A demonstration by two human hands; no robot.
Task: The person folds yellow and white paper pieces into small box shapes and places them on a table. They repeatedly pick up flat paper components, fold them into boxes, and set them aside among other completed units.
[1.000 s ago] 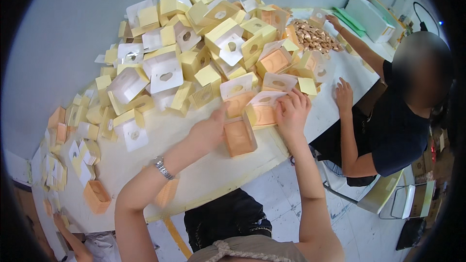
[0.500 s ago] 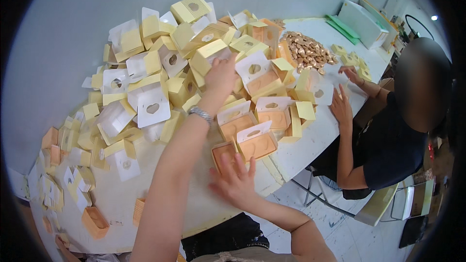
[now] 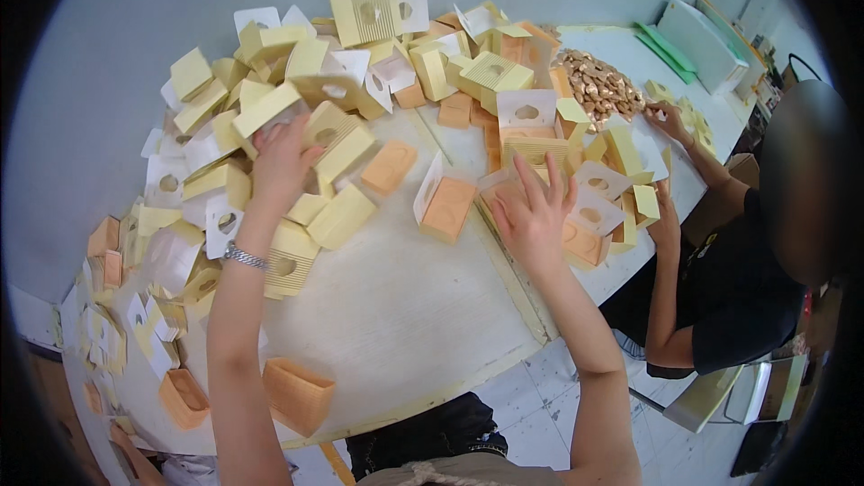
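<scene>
White table surface is seen from above against a pale grey wall, heaped along its far side with folded yellow and orange cartons. At the near edge of that heap, a yellow box with a round cut-out is touched by the left hand, whose fingers are curled over the box's left end; whether it is gripped or merely rested upon cannot be told. A metal bracelet is worn on the left wrist. Well to the right, the right hand is held with its fingers spread wide, laid on an orange tray that is mostly hidden beneath the palm. Between the two hands, an orange box with a white flap is set on bare table, and a flat orange insert lies just beyond it. Nearer the body, two open orange trays stand close to the table's front edge. Farther right, a pile of small golden pieces is spread on the table, and another person in a dark shirt is seated there, one hand placed beside that pile.
</scene>
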